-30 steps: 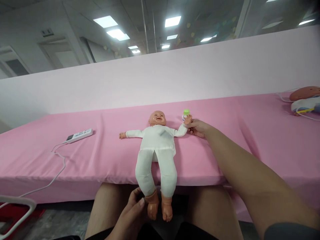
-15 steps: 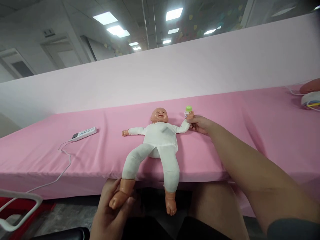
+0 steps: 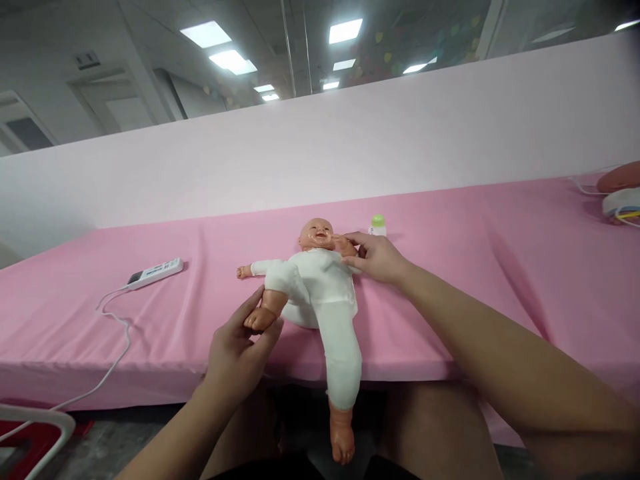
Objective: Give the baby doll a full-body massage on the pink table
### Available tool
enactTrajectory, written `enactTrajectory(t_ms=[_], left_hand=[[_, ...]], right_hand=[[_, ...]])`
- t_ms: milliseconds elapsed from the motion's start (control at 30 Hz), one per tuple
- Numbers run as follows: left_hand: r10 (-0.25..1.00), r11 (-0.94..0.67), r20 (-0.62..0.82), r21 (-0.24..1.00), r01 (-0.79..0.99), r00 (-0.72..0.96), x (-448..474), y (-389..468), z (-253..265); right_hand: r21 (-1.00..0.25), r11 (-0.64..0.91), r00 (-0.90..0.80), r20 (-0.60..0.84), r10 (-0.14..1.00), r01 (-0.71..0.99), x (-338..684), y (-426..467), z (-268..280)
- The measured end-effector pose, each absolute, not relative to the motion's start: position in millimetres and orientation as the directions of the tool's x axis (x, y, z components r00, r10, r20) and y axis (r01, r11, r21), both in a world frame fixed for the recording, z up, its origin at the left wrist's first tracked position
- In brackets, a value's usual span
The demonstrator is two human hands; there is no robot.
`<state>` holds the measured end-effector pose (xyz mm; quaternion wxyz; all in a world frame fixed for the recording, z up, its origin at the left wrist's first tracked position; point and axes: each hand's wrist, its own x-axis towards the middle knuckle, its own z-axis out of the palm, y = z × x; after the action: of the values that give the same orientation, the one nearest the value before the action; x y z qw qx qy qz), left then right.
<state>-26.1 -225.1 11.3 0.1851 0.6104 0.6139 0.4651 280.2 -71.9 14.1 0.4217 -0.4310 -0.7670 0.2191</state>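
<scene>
A baby doll [image 3: 333,287] with a white cloth body lies on its back on the pink-covered table [image 3: 430,313], its head toward the wall. My left hand [image 3: 239,353] is closed around the doll's foot on the left, holding that leg bent up toward the belly. My right hand [image 3: 377,257] grips the doll's arm on the right, folded in so the doll's hand is near its chin. The doll's other leg hangs over the table's front edge, and its other arm lies stretched out to the left.
A small bottle with a green cap [image 3: 378,225] stands behind my right hand. At the left lies a white power strip [image 3: 156,272] with a trailing cord. Part of another item [image 3: 623,200] shows at the far right. A white wall [image 3: 320,160] runs along the back.
My left hand has raised the doll's foot from below the table edge, bending the leg upward. My right hand has brought the doll's arm inward from its outstretched position to near the chin.
</scene>
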Motion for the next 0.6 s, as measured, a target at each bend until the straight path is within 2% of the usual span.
enactTrajectory(t_ms=[100,200,300,367,433,533,600], left_hand=[[0.921,-0.164,0.347,0.76,0.629,-0.179,-16.1,-205.2,14.0],[0.937,-0.173,0.33,0.729,0.662,-0.118,-10.7,-191.2,10.6],[0.942,-0.207,0.329,0.728,0.653,-0.068,-8.1,-183.8,6.3],[0.938,-0.202,0.335,0.734,0.648,-0.088,-8.0,-184.5,5.6],[0.929,-0.188,0.346,0.748,0.637,-0.133,-10.6,-191.5,7.2],[0.929,-0.181,0.333,0.786,0.591,-0.159,-22.5,-214.7,10.0],[0.941,-0.181,0.311,0.8,0.572,-0.136,-35.4,-236.0,7.6]], right_hand=[[-0.514,0.62,-0.403,0.477,0.781,0.593,259.4,-83.4,14.3],[-0.277,0.633,-0.494,0.433,0.754,0.723,243.4,-87.8,9.1],[-0.19,0.622,-0.516,0.406,0.754,0.76,235.9,-89.8,5.8],[-0.232,0.611,-0.494,0.409,0.767,0.757,237.2,-90.5,6.1],[-0.35,0.583,-0.43,0.425,0.796,0.734,243.7,-88.7,7.1],[-0.62,0.441,-0.19,0.429,0.883,0.649,261.4,-77.7,6.3],[-0.758,0.293,0.019,0.374,0.927,0.583,276.7,-64.9,3.1]])
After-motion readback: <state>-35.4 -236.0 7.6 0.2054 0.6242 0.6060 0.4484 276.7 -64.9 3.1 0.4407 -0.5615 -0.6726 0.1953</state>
